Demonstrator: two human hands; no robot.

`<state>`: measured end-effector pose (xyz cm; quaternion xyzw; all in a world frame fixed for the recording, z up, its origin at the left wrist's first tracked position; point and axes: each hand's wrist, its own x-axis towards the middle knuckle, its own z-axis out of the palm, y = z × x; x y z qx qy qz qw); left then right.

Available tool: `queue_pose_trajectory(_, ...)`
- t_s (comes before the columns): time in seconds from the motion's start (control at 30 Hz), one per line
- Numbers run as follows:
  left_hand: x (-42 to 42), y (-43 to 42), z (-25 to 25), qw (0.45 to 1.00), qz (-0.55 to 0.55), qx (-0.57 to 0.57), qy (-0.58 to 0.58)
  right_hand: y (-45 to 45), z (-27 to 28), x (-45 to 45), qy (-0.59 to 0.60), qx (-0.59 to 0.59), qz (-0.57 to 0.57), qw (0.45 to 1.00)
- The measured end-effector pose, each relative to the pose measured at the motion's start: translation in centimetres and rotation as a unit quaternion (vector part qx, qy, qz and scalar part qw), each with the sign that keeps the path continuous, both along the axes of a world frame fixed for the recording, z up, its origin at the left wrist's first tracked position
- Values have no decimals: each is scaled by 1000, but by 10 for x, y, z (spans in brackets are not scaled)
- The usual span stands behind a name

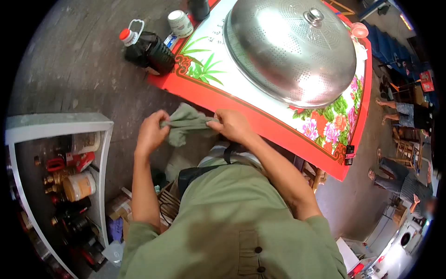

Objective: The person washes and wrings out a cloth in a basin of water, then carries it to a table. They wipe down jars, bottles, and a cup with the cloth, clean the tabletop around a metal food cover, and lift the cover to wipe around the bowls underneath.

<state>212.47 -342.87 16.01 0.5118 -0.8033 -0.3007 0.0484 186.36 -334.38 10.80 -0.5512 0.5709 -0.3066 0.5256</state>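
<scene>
A crumpled grey-green cloth (185, 124) is stretched between my two hands, in front of my body and just off the near edge of the table. My left hand (152, 132) pinches its left end between thumb and fingers. The other end is gripped by my right hand (232, 125), which is beside the red table border. Part of the cloth hangs down in loose folds below my fingers. Whether it is a rag or a garment, I cannot tell.
A large perforated metal dome lid (288, 51) covers much of the flowered table (213, 95). At its left corner stand a dark bottle with a red cap (151, 53) and a white jar (180, 24). A shelf of bottles (60, 122) is at left; people (404, 181) are far right.
</scene>
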Motion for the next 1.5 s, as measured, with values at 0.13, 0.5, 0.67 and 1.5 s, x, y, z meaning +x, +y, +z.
queue_pose_trajectory(0.13,1,0,25,928,127,207,282,5,-15,20,4,-50,-128,991)
queue_pose_trajectory(0.5,5,-43,4,916,51,329,225,-26,-11,29,-186,66,-231,953)
queue_pose_trajectory(0.67,-37,-92,-1,911,59,202,356,-59,8,-5,-169,22,-324,931)
queue_pose_trajectory(1.5,-204,21,-127,896,-417,-150,-20,227,-39,-113,104,56,-660,742)
